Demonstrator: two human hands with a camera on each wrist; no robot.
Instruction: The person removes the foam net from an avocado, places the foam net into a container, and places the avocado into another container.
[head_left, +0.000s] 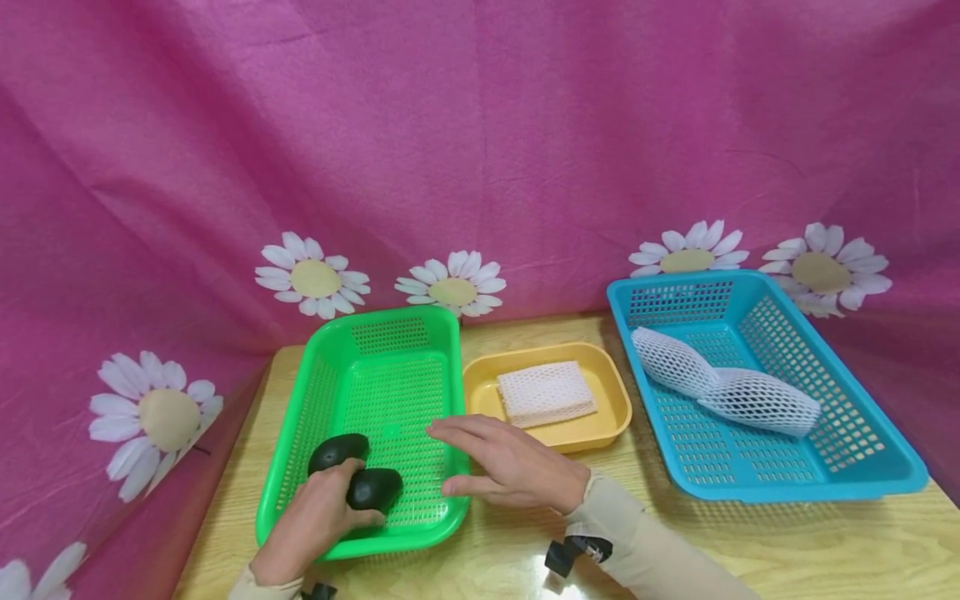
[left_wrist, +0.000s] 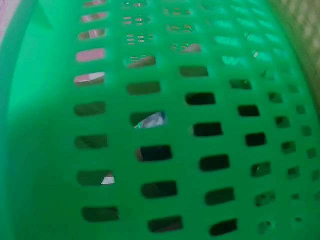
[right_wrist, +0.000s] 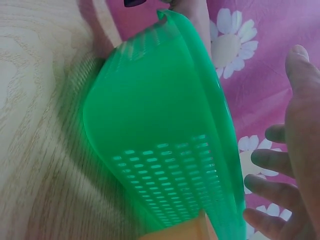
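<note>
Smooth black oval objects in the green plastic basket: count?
2, both in the perforated green plastic basket: one black oval between thumb and fingers of the left hand, another black oval just left of it. The hand could hide more.

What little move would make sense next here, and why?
Probably lift the nearer dark oval object from the green basket: the left hand has its thumb and fingers around it, while the right hand is empty, perhaps ready to help.

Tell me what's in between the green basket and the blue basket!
In the head view, a yellow tray holding white netting sits between the green basket and the blue basket. The right hand is partly there too.
</note>
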